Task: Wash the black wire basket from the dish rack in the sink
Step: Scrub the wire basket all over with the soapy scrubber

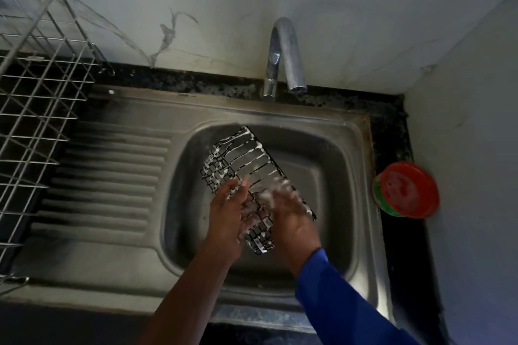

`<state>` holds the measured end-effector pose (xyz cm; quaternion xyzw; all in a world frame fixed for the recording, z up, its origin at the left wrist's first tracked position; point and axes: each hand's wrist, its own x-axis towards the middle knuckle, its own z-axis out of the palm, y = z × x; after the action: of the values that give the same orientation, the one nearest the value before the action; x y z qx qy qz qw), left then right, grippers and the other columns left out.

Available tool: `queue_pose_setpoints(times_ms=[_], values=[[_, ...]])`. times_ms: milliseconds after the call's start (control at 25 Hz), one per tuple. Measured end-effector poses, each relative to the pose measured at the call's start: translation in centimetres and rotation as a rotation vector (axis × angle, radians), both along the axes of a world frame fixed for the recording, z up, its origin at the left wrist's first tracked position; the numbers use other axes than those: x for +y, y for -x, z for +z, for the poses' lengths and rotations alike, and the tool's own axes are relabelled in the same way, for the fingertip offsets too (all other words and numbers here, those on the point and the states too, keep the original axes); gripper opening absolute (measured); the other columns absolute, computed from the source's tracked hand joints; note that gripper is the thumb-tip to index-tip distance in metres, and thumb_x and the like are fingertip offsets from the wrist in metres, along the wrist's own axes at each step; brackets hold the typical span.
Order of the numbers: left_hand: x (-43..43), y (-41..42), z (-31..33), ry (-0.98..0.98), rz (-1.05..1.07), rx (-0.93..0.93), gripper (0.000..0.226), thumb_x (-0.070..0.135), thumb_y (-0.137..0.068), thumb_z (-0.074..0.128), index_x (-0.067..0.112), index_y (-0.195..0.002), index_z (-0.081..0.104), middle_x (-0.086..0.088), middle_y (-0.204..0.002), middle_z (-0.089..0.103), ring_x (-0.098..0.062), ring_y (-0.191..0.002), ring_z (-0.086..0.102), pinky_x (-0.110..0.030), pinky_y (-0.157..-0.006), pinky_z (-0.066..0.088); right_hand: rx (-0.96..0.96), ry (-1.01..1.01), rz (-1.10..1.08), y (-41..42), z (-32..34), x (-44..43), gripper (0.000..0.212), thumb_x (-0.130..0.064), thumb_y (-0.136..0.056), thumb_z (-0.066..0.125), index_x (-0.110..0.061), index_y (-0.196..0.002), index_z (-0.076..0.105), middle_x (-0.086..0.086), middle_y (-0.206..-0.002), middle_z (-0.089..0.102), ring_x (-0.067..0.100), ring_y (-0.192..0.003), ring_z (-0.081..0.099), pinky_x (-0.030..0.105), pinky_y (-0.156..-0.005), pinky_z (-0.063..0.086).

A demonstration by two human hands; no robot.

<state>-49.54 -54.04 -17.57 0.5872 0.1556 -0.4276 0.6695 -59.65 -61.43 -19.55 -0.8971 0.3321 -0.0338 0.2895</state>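
While both forearms reach up from the bottom edge of the view toward the basin, the left hand (pixel 228 213) and the right hand (pixel 291 211) meet at the near end of the black wire basket (pixel 246 157). The left forearm is bare and comes in at a slant from the lower left. The right arm wears a blue sleeve (pixel 336 302) and comes in from the lower right. The left hand grips the basket from its left side, thumb laid up against the wires and fingers curled in under the frame. The right hand lies over the top of the wires with its fingers spread and smeared with foam. It is blurred, so I cannot tell whether it grips the wires or only rubs across them.

The basket is a long, narrow cage of thin black wire, held over the bowl of the steel sink (pixel 322 148). It is tilted, its far end pointing up and left toward the back wall of the bowl. White foam (pixel 252 145) clings along nearly every wire, thickest under the right hand.

A curved metal faucet (pixel 283 56) stands behind the bowl, and no water shows at its spout. A silver dish rack (pixel 36 78) stands at the left, over the ribbed drainboard. On the dark counter (pixel 392 126) just to the right of the sink sits a round red and green tub (pixel 406 190).
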Motion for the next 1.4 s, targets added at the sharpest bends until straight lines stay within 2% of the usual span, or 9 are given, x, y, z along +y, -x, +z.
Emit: queue_pose_setpoints(times_ms=[80,240,320,480,560,680,880,1040,1400], values=[[0.0,0.2,0.4,-0.008,0.042,0.007,0.027,0.024,-0.092,0.070,0.019,-0.118,0.062,-0.002,-0.093,0.067,-0.019,-0.079,0.071,-0.038,-0.072,0.060,0.053,-0.092,-0.216,-0.6,0.1,-1.6,0.049,-0.004,-0.096,0.040,-0.007,-0.144,0.039,0.012,-0.151,0.037,0.029,-0.140,0.033,0.039,-0.114,0.028],[-0.3,0.5,0.9,-0.017,0.063,-0.014,0.034,0.021,-0.089,0.073,0.020,-0.121,0.061,0.002,-0.077,0.070,-0.012,-0.061,0.066,-0.035,-0.068,0.058,-0.112,0.012,0.025,0.9,0.4,1.0,0.046,-0.005,-0.096,0.029,-0.009,-0.138,0.050,0.009,-0.145,0.046,0.028,-0.135,0.042,0.037,-0.111,0.036],[-0.3,1.0,1.3,-0.015,0.089,-0.021,0.043,0.019,-0.085,0.076,0.021,-0.125,0.060,0.005,-0.071,0.067,-0.008,-0.055,0.061,-0.031,-0.064,0.054,-0.094,-0.087,-0.121,1.6,-0.1,-1.5,0.043,-0.004,-0.098,0.037,-0.011,-0.139,0.048,0.011,-0.143,0.048,0.029,-0.131,0.047,0.038,-0.109,0.040],[-0.4,1.9,2.5,-0.009,0.188,-0.033,0.049,0.011,-0.079,0.079,0.020,-0.123,0.060,-0.009,-0.100,0.072,-0.023,-0.080,0.073,-0.028,-0.054,0.056,-0.123,0.040,-0.048,1.1,1.7,-0.9,0.040,-0.002,-0.095,0.044,-0.011,-0.132,0.055,0.012,-0.134,0.058,0.025,-0.123,0.055,0.030,-0.103,0.045],[-0.1,1.8,2.6,-0.024,0.251,-0.044,0.043,0.008,-0.081,0.078,0.022,-0.118,0.060,-0.009,-0.087,0.066,-0.011,-0.055,0.066,-0.028,-0.058,0.056,-0.241,0.176,0.149,2.9,1.9,0.7,0.049,0.007,-0.085,0.041,-0.008,-0.128,0.059,0.012,-0.133,0.059,0.027,-0.125,0.054,0.037,-0.104,0.044],[0.5,1.4,2.5,0.004,0.370,0.019,0.040,0.000,-0.082,0.075,0.023,-0.111,0.059,-0.005,-0.073,0.050,-0.005,-0.035,0.050,-0.039,-0.080,0.054,-0.176,0.090,-0.094,2.5,2.4,-2.6,0.044,0.006,-0.087,0.049,0.000,-0.130,0.056,0.017,-0.138,0.052,0.033,-0.130,0.048,0.038,-0.111,0.034],[0.8,-1.1,1.0,-0.029,0.343,0.101,0.045,0.006,-0.095,0.063,0.007,-0.138,0.048,-0.001,-0.071,0.043,-0.005,-0.034,0.041,-0.023,-0.042,0.046,-0.221,0.252,0.035,0.8,2.7,1.7,0.054,-0.002,-0.078,0.032,-0.005,-0.121,0.065,0.013,-0.126,0.063,0.023,-0.117,0.061,0.033,-0.091,0.053],[1.8,-1.2,0.5,-0.031,0.361,0.168,0.045,0.004,-0.094,0.064,0.007,-0.136,0.050,-0.003,-0.073,0.047,-0.012,-0.052,0.043,-0.031,-0.060,0.052,-0.288,0.137,-0.347,-0.3,3.2,0.2,0.032,0.001,-0.083,0.050,-0.003,-0.107,0.071,0.015,-0.106,0.072,0.029,-0.093,0.071,0.036,-0.073,0.057],[1.5,-1.3,0.6,0.051,0.350,0.262,0.028,-0.004,-0.093,0.061,0.016,-0.111,0.051,-0.003,-0.066,0.045,-0.010,-0.042,0.037,-0.036,-0.063,0.053,-0.312,0.191,-0.500,-2.7,4.7,1.8,0.016,-0.009,-0.083,0.061,-0.008,-0.092,0.074,0.010,-0.097,0.070,0.026,-0.090,0.066,0.029,-0.083,0.049]])
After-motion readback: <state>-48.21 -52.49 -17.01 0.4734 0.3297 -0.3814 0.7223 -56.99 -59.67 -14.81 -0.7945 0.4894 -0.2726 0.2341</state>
